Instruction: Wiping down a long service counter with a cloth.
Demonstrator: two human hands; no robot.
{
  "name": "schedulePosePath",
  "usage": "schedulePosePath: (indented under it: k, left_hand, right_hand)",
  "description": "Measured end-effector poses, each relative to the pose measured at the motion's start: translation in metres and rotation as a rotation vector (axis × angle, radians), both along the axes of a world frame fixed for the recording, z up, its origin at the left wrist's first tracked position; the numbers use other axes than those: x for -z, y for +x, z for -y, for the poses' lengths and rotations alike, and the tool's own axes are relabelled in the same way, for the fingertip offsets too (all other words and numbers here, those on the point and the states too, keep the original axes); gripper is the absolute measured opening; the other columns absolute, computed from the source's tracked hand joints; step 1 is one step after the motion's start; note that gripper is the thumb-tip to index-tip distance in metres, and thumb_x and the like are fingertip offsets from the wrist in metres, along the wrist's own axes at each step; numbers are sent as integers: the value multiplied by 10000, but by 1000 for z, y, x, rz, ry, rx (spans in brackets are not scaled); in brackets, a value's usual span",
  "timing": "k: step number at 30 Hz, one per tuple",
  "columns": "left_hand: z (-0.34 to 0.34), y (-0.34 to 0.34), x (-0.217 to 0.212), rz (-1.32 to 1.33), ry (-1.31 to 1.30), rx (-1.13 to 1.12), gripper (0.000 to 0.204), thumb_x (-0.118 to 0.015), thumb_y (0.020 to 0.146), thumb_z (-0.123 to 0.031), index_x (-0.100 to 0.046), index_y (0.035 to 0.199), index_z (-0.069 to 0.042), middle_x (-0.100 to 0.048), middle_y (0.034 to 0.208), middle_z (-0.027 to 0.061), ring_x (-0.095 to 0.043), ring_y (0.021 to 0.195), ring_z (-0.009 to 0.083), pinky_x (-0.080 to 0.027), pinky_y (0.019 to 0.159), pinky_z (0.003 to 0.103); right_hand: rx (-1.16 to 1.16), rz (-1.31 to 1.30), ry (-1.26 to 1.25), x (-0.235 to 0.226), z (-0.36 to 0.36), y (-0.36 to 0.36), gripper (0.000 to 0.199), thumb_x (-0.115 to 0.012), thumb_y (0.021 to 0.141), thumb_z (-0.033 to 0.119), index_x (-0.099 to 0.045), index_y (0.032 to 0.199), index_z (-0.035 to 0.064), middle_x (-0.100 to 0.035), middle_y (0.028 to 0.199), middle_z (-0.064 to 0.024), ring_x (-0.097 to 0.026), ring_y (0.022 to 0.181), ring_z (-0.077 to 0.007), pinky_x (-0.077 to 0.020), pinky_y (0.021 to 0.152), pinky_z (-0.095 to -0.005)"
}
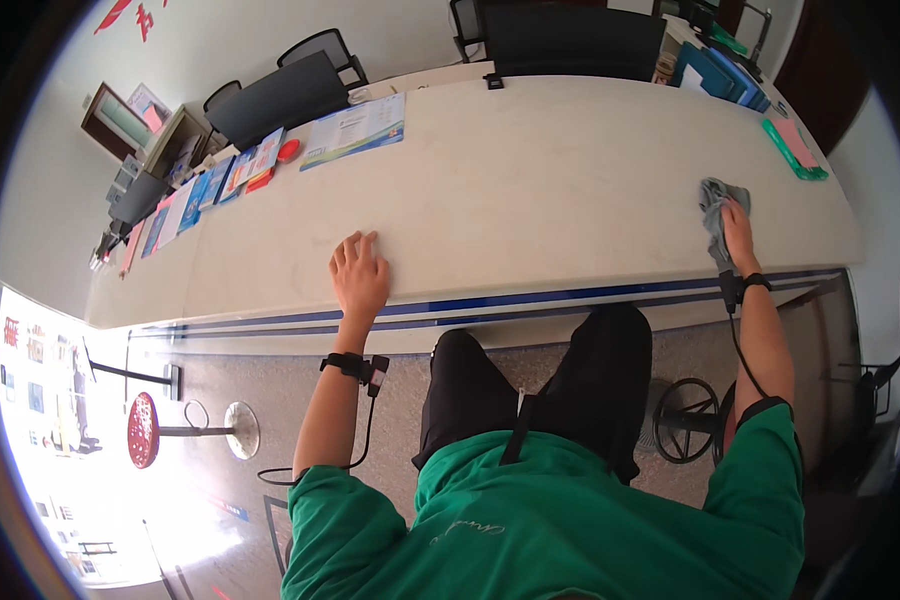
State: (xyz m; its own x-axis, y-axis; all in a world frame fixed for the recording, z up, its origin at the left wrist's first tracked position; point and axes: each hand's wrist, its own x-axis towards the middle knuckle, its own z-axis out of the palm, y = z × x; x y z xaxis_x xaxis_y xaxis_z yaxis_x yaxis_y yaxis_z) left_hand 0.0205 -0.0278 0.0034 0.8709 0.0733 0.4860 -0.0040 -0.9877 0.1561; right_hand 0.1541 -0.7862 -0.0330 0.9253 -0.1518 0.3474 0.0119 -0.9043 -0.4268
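Currently, we find the two hands well apart over the long pale counter (530, 190) that spans the middle of the frame. At the right of the frame, we locate the grey cloth (715, 205), bunched on the counter surface; the right hand (738, 236) is closed on it, with part of the fabric spreading beyond the fingers and part trailing back toward the wrist. Left of the frame's centre, we see the left hand (360, 277) resting back-up near the counter's front edge, its fingers slightly bent and a little spread. On each wrist we note a black strap, the left strap (345, 364) and the right strap (757, 281), each with a small module and a cable. In the upper left, we identify a row of leaflets (213, 183), a red round object (289, 150) and a large printed sheet (355, 130). At the upper right, we register blue folders (738, 78) and, below them, a green flat object (813, 174) bearing a pink sheet (796, 140). Along the counter's far side, at top centre, we observe a wide black screen (575, 42). At the lower left, we see a stool with a red seat (143, 430), appearing tilted sideways in this view.
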Motion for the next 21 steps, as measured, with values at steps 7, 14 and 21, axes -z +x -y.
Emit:
schedulePosePath:
  k: [7, 14, 21]
  left_hand:
    - [-4, -16, -16, 15, -2, -24, 449, -630, 848, -277, -637, 1261, -101, -567, 1334, 147, -491, 1286, 352, -366, 1091, 501]
    - [4, -12, -15, 43, -84, -6, 468, -659, 819, -299, -639, 1241, -98, -579, 1306, 148, -495, 1278, 344, -364, 1090, 505]
    - [5, -11, -16, 45, -91, -23, 451, -639, 823, -277, -643, 1238, -100, -582, 1302, 141, -496, 1285, 338, -372, 1090, 500]
  right_hand:
    - [432, -423, -390, 0, -63, 77, 613, -333, 1070, 459, -339, 1583, 123, -315, 1654, -107, -254, 1536, -306, -218, 1186, -667]
    - [276, -253, -507, 11, -165, 165, 600, -306, 1061, 471, -370, 1552, 133, -328, 1650, -75, -270, 1529, -277, -267, 1160, -668]
    - [-300, 74, -520, -1, -440, 154, 549, -417, 1048, 419, -427, 1518, 136, -405, 1598, -107, -342, 1486, -324, -346, 1116, -656]
